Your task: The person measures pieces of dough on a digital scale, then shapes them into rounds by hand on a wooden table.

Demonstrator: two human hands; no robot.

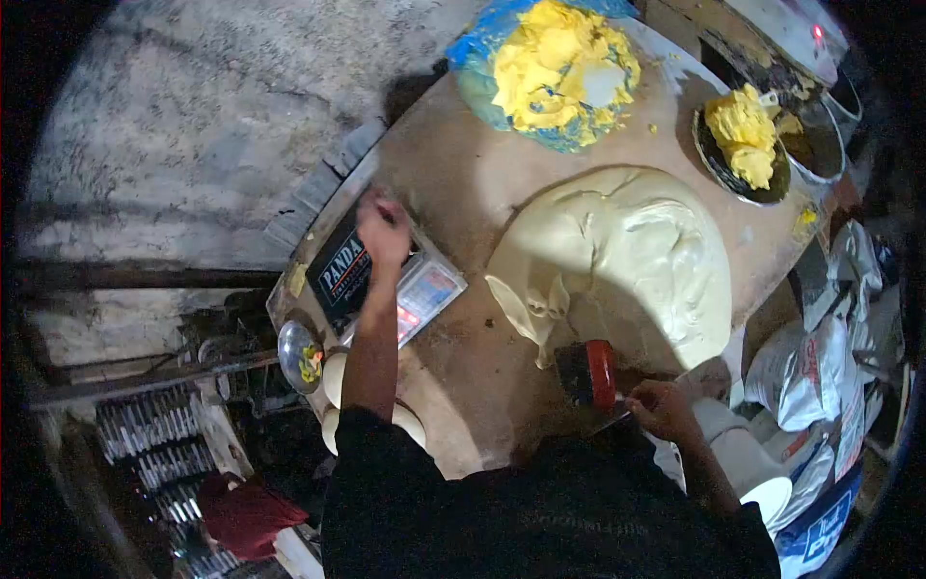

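Observation:
My left hand [385,230], smeared by motion and with its fingers curled in, is over a black panel marked PANDA [345,268]. Beside that panel, under my forearm, is a pale unit with a lit display [427,294]. At the near edge of the table my right hand [662,409] is closed, a thin shiny strip showing at its fingertips; I cannot tell what it holds. Just left of it lies a red-backed brush with dark bristles [600,374]. A broad, glossy slab of cream-coloured dough [617,241] spreads over the table ahead of my right hand.
Yellow fat [559,63] is heaped on blue plastic at the back of the table [444,154]. To the right, a dark bowl [719,159] holds more of it. Pale bowls [410,425] and a small dish [297,357] sit at left. Sacks [805,372] crowd the right side.

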